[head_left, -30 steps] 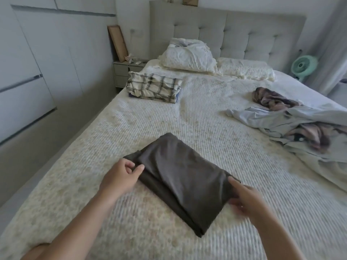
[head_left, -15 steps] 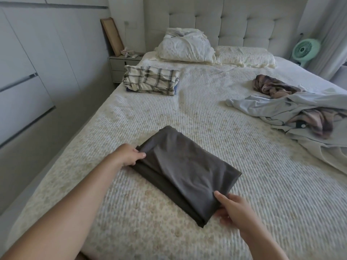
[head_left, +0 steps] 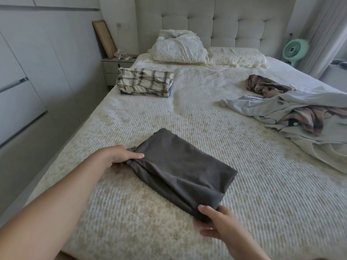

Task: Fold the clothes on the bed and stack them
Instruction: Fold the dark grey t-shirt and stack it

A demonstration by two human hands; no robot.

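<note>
Garment (head_left: 180,171) — long axis far-left to near-right

1. no text, label, brand, number or sign can be read anywhere in this view.

Pale wardrobe doors (head_left: 28,72) along left wall. Tufted grey headboard (head_left: 225,21) at far end. Nightstand (head_left: 114,67) far left, wooden frame (head_left: 104,39) leaning above. Mint fan (head_left: 294,49) far right beside light curtain (head_left: 326,34). Soft daylight throughout.
</note>
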